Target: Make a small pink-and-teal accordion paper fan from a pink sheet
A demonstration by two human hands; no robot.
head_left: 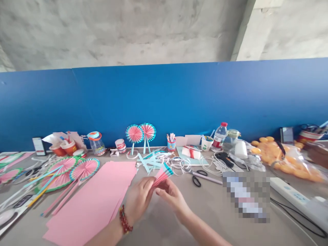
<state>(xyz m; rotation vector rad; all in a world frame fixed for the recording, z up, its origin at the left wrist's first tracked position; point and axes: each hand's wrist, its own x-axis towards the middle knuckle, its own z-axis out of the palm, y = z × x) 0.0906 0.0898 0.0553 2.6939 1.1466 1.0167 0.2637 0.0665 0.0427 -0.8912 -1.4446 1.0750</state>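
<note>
Folded pink paper fan (162,174), blue-edged, held just above the table's near centre. Left hand (139,198) pinches its lower end between thumb and fingers; right hand (172,195) closes its fingertips on the same end, both grips clenched on the paper. Pink paper sheets (97,201) lie at 9 o'clock, scissors (197,177) at 3 o'clock, two finished fans on sticks (140,134) at 12 o'clock. No writing on the jars or the bottle is legible. Grey table (205,208); blue partition (179,99) behind; bare concrete wall above.

No readable text, label or number anywhere.
</note>
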